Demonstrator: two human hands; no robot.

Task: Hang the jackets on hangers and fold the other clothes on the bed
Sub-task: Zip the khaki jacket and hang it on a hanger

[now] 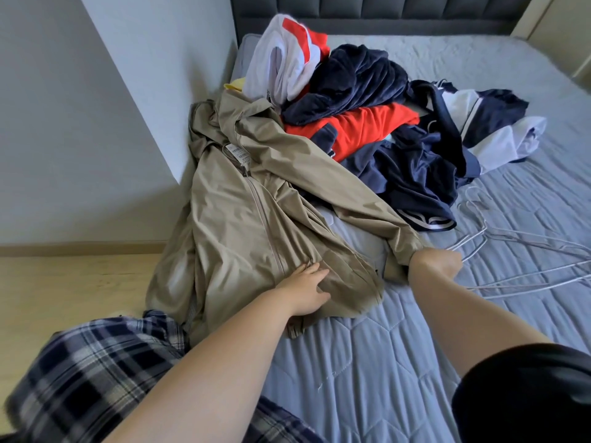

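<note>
The limp, slippery-looking tan jacket [243, 203] was pressed near its hem by the spread left hand [307, 286], its cuff [405, 251] clenched in the right hand [438, 262]; the collar [225, 145] was judged the better hold.

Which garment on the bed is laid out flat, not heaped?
The beige zip jacket at the bed's left edge: left hand rests on its hem, right hand grips its cuff. The other clothes lie heaped behind it.

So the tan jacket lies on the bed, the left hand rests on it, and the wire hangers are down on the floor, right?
Not quite. The wire hangers lie on the bed, to the right of the jacket, not on the floor; the head view shows it. The tan jacket does lie on the bed, with the left hand resting on it.
</note>
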